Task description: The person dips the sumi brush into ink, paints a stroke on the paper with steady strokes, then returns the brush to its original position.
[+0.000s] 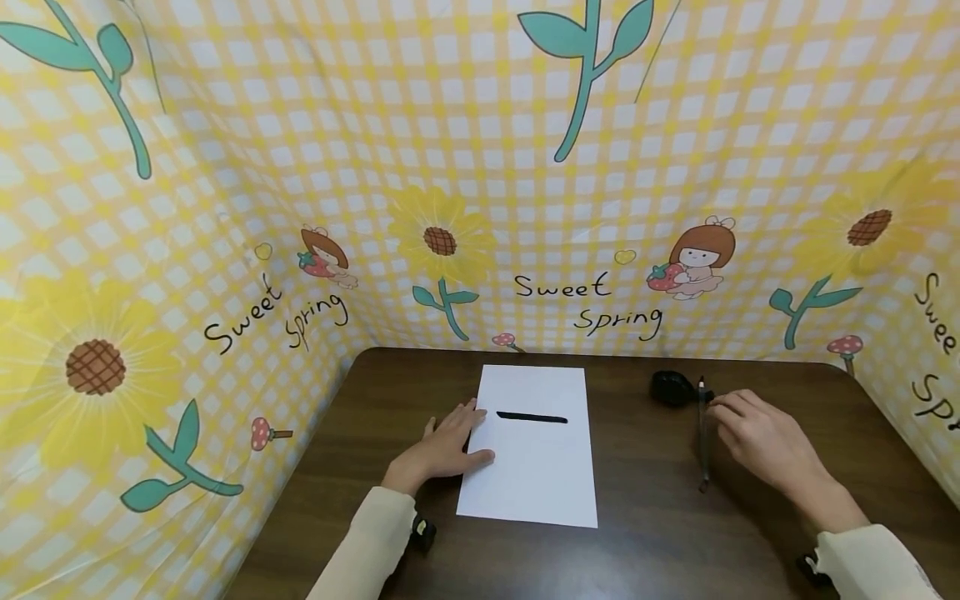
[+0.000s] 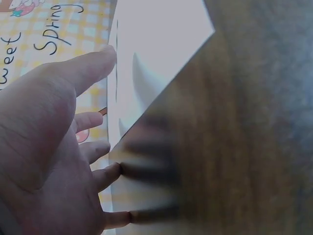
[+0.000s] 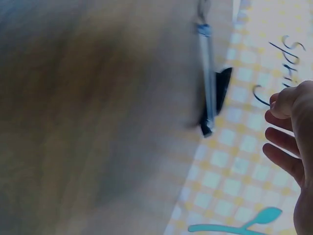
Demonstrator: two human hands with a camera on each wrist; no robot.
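A sheet of white paper [image 1: 528, 475] lies on the table and bears one thick black stroke [image 1: 532, 417]. My left hand [image 1: 442, 446] rests at the paper's left edge, fingers spread and thumb on the sheet. To the right, a slim brush [image 1: 702, 442] with a loop at its near end lies with its far end across a small, rounded black object [image 1: 671, 389], whose kind I cannot tell. Just right of the brush is my right hand [image 1: 765, 437], its fingers loosely bent. In the right wrist view, the brush [image 3: 208, 73] appears apart from the fingers [image 3: 281, 142], which hold nothing visible.
The dark wooden table [image 1: 637, 517] has a yellow-and-white checked cloth [image 1: 480, 167] hanging behind it and at both sides. Flowers, girls and lettering are printed on the cloth. Bare tabletop lies between the paper and the brush.
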